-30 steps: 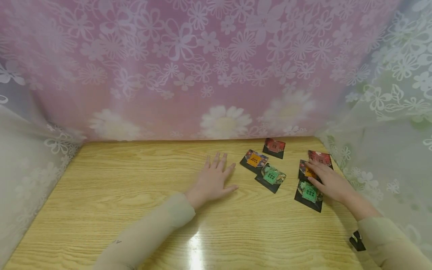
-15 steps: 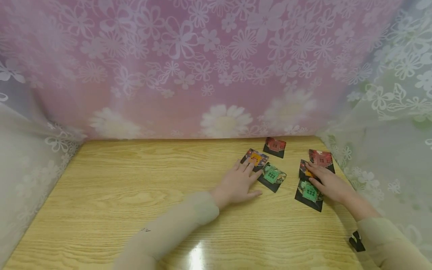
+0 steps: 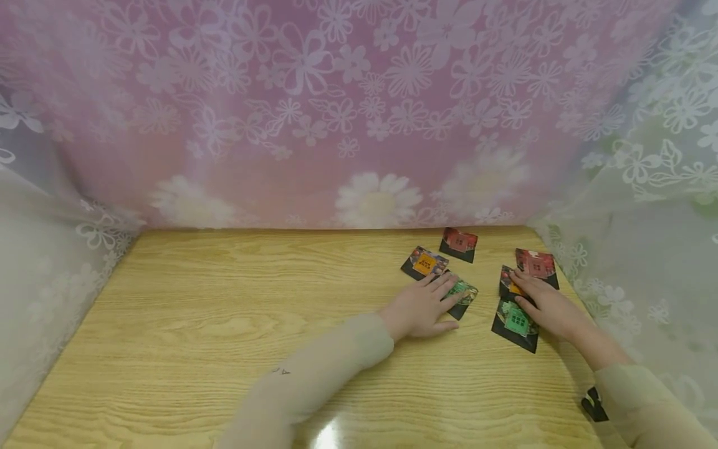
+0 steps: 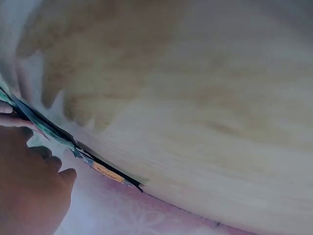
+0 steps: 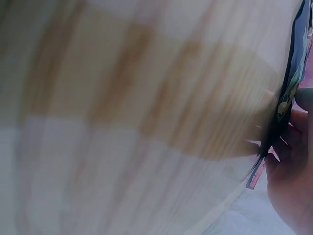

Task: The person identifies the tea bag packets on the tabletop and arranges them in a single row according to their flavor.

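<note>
Left hand [image 3: 422,307]: laid right of the frame's centre with fingers extended and spread, the thumb held apart; nothing is seen to be gripped.
Packet under left fingers: the flat, black-bordered packet with a green square label [image 3: 465,293] is partly covered; flat fingers seem chosen because so thin a thing is more easily pressed or slid than pinched.
Left group: the dark packet with an orange square label [image 3: 424,263] is placed just above and left of the green one, their corners close; the small red-and-black packet [image 3: 459,244] is set apart above them, near the counter's back edge.
Right hand [image 3: 552,305]: rested at the right of the frame, fingers stretched forward, no grasp shown; the packets are probably being steadied by it.
Right group: the second orange-labelled packet [image 3: 507,282] is partly hidden by the right fingers. The larger green-labelled packet [image 3: 516,321] is placed below it, the wider red-and-black packet [image 3: 537,265] above right; whether edges overlap or merely meet cannot be told.
Arrangement: the same three label colours are repeated in both groups, so a grouping by set may be intended.
Lower right: a small black item [image 3: 593,405] is partly covered by the right sleeve [image 3: 634,386]; its kind cannot be told.
Support: all packets are carried by the pale wood-grain counter [image 3: 224,312].
</note>
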Tool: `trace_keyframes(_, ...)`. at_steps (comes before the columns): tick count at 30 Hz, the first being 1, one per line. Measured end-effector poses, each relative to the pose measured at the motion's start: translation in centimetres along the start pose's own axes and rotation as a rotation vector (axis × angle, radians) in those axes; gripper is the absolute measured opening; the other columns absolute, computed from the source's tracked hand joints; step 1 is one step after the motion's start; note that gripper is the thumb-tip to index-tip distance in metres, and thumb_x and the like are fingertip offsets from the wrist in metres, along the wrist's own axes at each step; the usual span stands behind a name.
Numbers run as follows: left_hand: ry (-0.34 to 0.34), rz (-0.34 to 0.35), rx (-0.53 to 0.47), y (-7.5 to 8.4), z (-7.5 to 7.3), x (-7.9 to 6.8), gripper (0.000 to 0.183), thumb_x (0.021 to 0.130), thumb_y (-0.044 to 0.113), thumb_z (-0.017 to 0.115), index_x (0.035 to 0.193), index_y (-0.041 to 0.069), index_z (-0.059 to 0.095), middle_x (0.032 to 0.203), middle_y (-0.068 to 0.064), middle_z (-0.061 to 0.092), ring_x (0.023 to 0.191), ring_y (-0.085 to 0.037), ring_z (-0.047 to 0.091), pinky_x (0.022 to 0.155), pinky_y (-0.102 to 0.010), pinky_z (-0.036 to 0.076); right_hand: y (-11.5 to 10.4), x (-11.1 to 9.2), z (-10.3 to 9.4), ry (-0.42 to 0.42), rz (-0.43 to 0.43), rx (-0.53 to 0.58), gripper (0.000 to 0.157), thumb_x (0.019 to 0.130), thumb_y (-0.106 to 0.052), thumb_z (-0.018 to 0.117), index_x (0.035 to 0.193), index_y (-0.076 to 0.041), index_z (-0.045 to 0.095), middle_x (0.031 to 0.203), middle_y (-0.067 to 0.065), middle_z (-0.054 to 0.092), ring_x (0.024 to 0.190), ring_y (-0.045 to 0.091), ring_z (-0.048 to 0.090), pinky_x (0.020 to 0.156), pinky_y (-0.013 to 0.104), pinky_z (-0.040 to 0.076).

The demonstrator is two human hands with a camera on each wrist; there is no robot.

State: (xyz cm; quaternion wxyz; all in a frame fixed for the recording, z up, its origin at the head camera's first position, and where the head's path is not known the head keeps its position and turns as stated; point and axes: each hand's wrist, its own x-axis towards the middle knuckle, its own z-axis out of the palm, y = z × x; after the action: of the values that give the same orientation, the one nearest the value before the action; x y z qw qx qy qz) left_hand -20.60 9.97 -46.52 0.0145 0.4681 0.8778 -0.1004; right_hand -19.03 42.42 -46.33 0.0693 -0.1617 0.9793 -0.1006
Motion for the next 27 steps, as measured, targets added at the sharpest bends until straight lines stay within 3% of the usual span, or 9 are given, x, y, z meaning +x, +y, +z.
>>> trace_keyframes(9, -0.1, 0.033, -0.018, 0.4, -0.1, 0.2, 0.074, 0.111, 0.066, 0.017, 0.173, 0.028, 0.003, 0.181, 0.002, 0.005, 0.168, -0.014, 0.009, 0.139, -0.032, 0.011, 0.1, 0.0, 0.3, 0.015, -0.012, -0.007, 0.063, 0.112, -0.023, 0.057, 0.162, 0.008, 0.035, 0.164, 0.038, 0.034, 0.147, 0.061, 0.035, 0.115, 0.077, 0.034)
trace_keyframes(17, -0.101, 0.046, 0.009, 0.5, -0.1, -0.5, 0.075, 0.111, 0.066, 0.019, 0.173, 0.027, 0.003, 0.181, 0.001, 0.005, 0.168, -0.015, 0.009, 0.139, -0.032, 0.013, 0.0, -0.2, 0.2, 0.015, -0.008, -0.007, 0.063, 0.112, -0.025, 0.056, 0.162, 0.008, 0.035, 0.165, 0.037, 0.034, 0.147, 0.061, 0.035, 0.115, 0.077, 0.035)
trace_keyframes(27, -0.093, 0.058, 0.004, 0.2, 0.2, -2.7, 0.075, 0.112, 0.064, 0.023, 0.173, 0.025, 0.006, 0.181, -0.001, 0.006, 0.168, -0.016, 0.01, 0.138, -0.032, 0.015, 0.2, -0.1, 0.2, 0.012, -0.01, -0.001, 0.063, 0.112, -0.025, 0.055, 0.162, 0.008, 0.035, 0.165, 0.037, 0.033, 0.147, 0.062, 0.034, 0.115, 0.077, 0.034)
